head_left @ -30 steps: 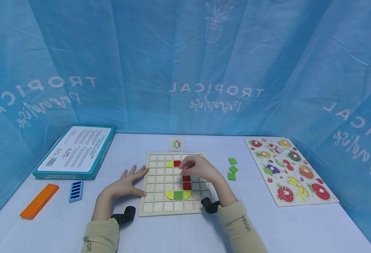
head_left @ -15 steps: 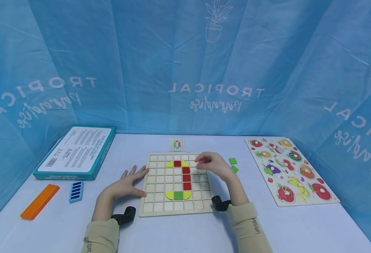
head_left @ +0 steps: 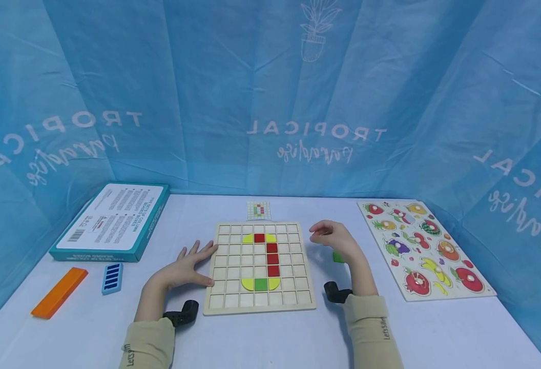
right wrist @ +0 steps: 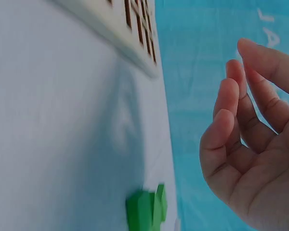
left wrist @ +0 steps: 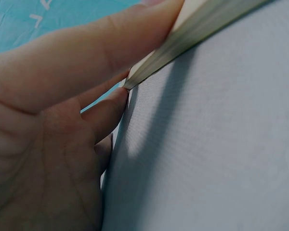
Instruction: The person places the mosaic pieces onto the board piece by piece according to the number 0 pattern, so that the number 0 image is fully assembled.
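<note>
A wooden grid board [head_left: 238, 261] lies in the middle of the table. Set in its cells are red tiles [head_left: 272, 259], rounded yellow tiles [head_left: 247, 284] and a green tile [head_left: 261, 284]. My left hand [head_left: 189, 266] is spread at the board's left side, thumb and fingertips touching its edge; the left wrist view shows the thumb on the rim [left wrist: 183, 48]. Off the board's right side hovers my right hand [head_left: 332, 239], its fingers loosely bent with nothing between them. Below it are loose green tiles [right wrist: 147, 209], partly hidden by the hand in the head view.
Behind the board lies a small pattern card [head_left: 258, 210]. A teal-edged box [head_left: 109, 218], an orange bar [head_left: 60, 293] and a blue slotted piece [head_left: 111, 278] are on the left. A fruit puzzle board [head_left: 424, 251] lies at the right.
My right hand has let go of a yellow tile at the grid's top row and moved right, off the board, toward the loose green tiles. The left hand has stayed put.
</note>
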The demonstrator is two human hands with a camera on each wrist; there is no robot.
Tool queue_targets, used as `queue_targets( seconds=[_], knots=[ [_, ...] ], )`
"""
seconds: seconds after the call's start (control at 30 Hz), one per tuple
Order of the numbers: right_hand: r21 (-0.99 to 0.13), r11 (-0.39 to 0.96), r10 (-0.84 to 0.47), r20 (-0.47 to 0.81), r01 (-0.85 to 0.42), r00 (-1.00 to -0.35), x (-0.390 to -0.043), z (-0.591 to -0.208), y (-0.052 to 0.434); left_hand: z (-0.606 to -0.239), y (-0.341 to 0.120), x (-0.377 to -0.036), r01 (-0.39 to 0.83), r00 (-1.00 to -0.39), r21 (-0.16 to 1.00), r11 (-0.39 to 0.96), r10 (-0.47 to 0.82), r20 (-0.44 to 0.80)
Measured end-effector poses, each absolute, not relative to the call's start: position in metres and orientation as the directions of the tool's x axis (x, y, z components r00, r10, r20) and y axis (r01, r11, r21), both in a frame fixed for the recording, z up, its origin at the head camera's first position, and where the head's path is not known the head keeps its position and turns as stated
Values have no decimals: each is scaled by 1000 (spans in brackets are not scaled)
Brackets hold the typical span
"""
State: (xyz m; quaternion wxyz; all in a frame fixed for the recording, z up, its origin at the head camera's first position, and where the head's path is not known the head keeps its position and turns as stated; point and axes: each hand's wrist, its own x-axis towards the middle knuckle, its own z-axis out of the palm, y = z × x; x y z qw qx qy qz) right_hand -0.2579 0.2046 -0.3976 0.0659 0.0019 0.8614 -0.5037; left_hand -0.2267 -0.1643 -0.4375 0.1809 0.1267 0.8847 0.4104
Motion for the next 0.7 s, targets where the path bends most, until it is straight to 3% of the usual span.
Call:
queue_targets(
  seconds=[0.7],
  knots=[
    [-831, 523, 100, -161, 189, -982, -257, -414, 248, -438, -164, -227, 86, -903, 766, 637, 375, -209]
  ],
)
